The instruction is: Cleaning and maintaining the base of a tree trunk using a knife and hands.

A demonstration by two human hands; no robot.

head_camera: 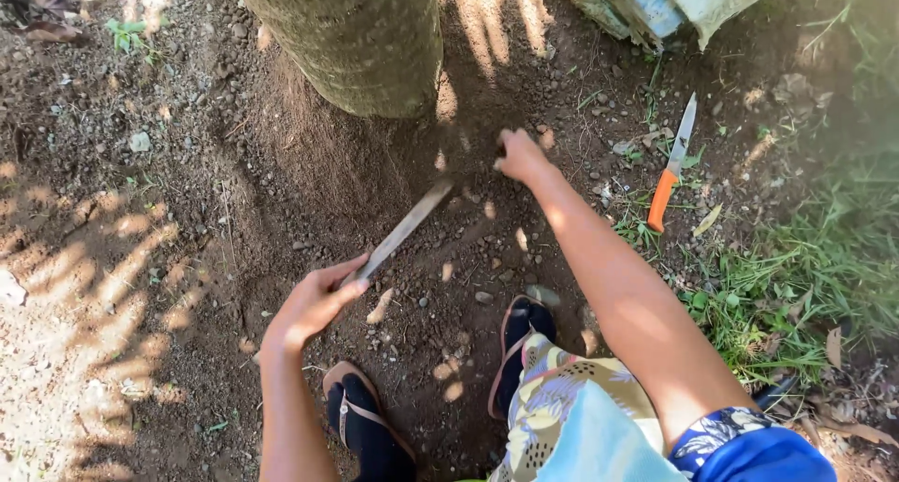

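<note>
The left hand (314, 302) is closed around the handle of a flat, narrow metal blade (405, 229) that slants toward one o'clock over loose, crumbly soil (281, 182). At two o'clock from it, the right hand (518, 154) presses curled fingers into the dirt; whether it holds anything I cannot tell. A rough-barked tree trunk (361, 37) stands at twelve. An orange-handled knife (670, 168) lies at three o'clock beside grass (805, 276).

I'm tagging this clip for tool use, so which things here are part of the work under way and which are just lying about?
In the work:
- left hand, grip closed on the flat blade tool
- right hand, down at the soil
- tree trunk, beside the dug patch

Lying about:
- orange-handled knife on the ground
- pale sack
- grass
</note>
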